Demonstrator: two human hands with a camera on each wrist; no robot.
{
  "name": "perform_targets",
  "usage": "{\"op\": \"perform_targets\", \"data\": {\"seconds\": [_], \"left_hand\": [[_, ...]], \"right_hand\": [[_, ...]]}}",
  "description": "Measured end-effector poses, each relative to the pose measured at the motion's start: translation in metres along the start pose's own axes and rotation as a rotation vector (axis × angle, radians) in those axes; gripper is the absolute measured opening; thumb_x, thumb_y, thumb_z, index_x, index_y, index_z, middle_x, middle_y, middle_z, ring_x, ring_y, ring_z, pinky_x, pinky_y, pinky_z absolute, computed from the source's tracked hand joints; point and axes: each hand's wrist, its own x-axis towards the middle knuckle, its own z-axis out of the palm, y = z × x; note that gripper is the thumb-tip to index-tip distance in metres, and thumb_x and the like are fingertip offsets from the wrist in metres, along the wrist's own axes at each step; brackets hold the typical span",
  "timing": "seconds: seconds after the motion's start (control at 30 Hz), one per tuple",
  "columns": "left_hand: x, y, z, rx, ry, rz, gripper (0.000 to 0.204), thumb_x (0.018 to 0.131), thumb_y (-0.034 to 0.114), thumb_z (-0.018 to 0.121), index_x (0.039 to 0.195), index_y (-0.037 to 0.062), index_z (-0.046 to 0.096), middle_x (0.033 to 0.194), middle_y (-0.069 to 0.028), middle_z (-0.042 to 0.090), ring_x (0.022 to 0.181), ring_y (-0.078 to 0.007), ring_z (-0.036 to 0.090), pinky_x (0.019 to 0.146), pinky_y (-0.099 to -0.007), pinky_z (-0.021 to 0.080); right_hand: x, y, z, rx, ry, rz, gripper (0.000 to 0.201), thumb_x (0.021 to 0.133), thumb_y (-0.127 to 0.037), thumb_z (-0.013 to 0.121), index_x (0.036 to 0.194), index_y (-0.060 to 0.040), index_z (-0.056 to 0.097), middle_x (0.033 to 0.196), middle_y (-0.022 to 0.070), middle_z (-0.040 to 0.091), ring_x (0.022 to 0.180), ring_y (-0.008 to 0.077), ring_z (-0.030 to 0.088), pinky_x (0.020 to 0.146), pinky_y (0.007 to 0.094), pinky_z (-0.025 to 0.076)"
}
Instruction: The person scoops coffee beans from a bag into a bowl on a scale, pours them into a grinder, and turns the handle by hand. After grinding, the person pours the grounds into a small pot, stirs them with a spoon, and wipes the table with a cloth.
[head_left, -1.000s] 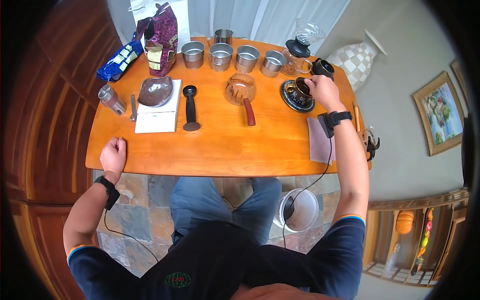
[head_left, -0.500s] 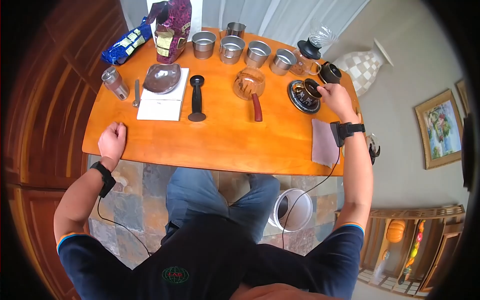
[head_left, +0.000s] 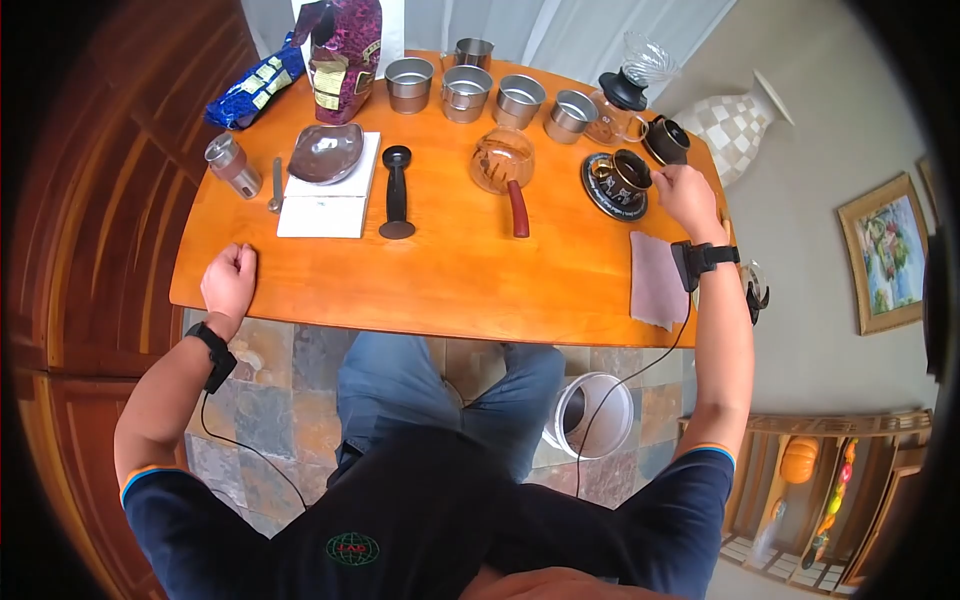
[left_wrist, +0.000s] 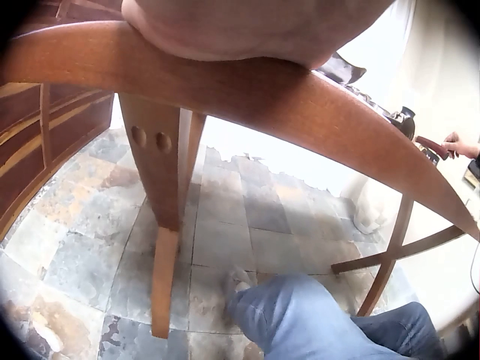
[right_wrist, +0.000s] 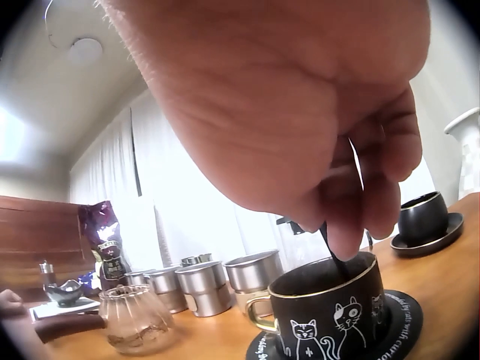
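Right wrist view: your right hand (right_wrist: 300, 120) reaches down over the black cat-print cup (right_wrist: 322, 319), thumb and fingers pinching a thin dark stem (right_wrist: 335, 251) that slants into it, perhaps a spoon handle; its lower end is hidden. The cup sits upright on its lettered saucer (right_wrist: 405, 330), probably for a steady base, and its handle points away from that hand, leaving the rim free from above. Your left hand (head_left: 229, 283) rests at the near edge of the table (head_left: 430, 290), well left of the cup, fingers curled, with nothing visible in them. Crowding the cup are a plain black cup (head_left: 666, 138) beyond it to the right and a glass server (head_left: 608, 125) behind; the glass pot (head_left: 500, 160) stands to its left. Your wrist cable (head_left: 640, 352) hangs nearer you, below the folded cloth (head_left: 658, 280), and could snag
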Motion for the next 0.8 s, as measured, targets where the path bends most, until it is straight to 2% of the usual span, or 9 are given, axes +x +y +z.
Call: {"op": "perform_targets", "data": {"seconds": [0.07, 0.2, 0.27, 0.37, 0.63, 0.8], "left_hand": [[0.001, 0.001, -0.001, 0.001, 0.0, 0.012, 0.036, 0.095, 0.033, 0.057, 0.075, 0.0034, 0.058, 0.07, -0.017, 0.061, 0.07, -0.0383, 0.06, 0.065, -0.0451, 0.048], [-0.001, 0.006, -0.005, -0.008, 0.006, 0.006, 0.036, 0.095, 0.034, 0.057, 0.075, 0.0035, 0.058, 0.07, -0.0159, 0.061, 0.068, -0.0376, 0.06, 0.065, -0.0441, 0.048], [-0.001, 0.006, -0.004, 0.003, 0.015, 0.012, 0.036, 0.095, 0.034, 0.058, 0.075, 0.0035, 0.058, 0.07, -0.0157, 0.061, 0.068, -0.0374, 0.06, 0.065, -0.0438, 0.048], [0.0, 0.004, -0.003, 0.01, 0.007, -0.003, 0.036, 0.095, 0.033, 0.058, 0.074, 0.0036, 0.057, 0.07, -0.0158, 0.061, 0.068, -0.0374, 0.06, 0.065, -0.044, 0.048], [-0.001, 0.007, -0.005, 0.008, 0.007, 0.025, 0.036, 0.095, 0.032, 0.057, 0.073, 0.0032, 0.056, 0.069, -0.0172, 0.06, 0.067, -0.0383, 0.059, 0.064, -0.0448, 0.047], [-0.001, 0.004, -0.004, 0.001, 0.018, 0.042, 0.036, 0.095, 0.032, 0.058, 0.073, 0.0032, 0.056, 0.069, -0.0174, 0.06, 0.067, -0.0386, 0.059, 0.064, -0.0448, 0.047]], "right_hand": [[-0.002, -0.008, -0.006, 0.092, -0.096, 0.037, 0.024, 0.091, -0.03, 0.064, 0.095, -0.0108, 0.077, 0.086, 0.017, 0.072, 0.084, 0.0361, 0.069, 0.074, 0.0439, 0.054], [-0.003, -0.014, -0.003, 0.173, -0.075, 0.034, 0.024, 0.091, -0.03, 0.063, 0.093, -0.0102, 0.077, 0.085, 0.0178, 0.071, 0.083, 0.0362, 0.069, 0.073, 0.0442, 0.054], [-0.005, -0.013, 0.003, 0.064, 0.023, -0.037, 0.025, 0.093, -0.031, 0.062, 0.097, -0.0106, 0.077, 0.08, 0.0165, 0.071, 0.078, 0.0338, 0.069, 0.07, 0.0429, 0.054], [-0.005, -0.007, 0.011, -0.052, 0.089, 0.024, 0.025, 0.092, -0.03, 0.063, 0.096, -0.0106, 0.077, 0.081, 0.0174, 0.071, 0.08, 0.0352, 0.069, 0.07, 0.0439, 0.053], [-0.009, -0.024, -0.005, 0.06, -0.001, 0.045, 0.026, 0.091, -0.031, 0.062, 0.09, -0.0104, 0.077, 0.081, 0.0181, 0.071, 0.082, 0.0363, 0.069, 0.072, 0.0453, 0.054], [-0.005, -0.028, 0.01, 0.086, 0.019, 0.056, 0.026, 0.092, -0.031, 0.061, 0.092, -0.0101, 0.077, 0.085, 0.018, 0.071, 0.084, 0.0362, 0.069, 0.073, 0.0452, 0.054]]}}
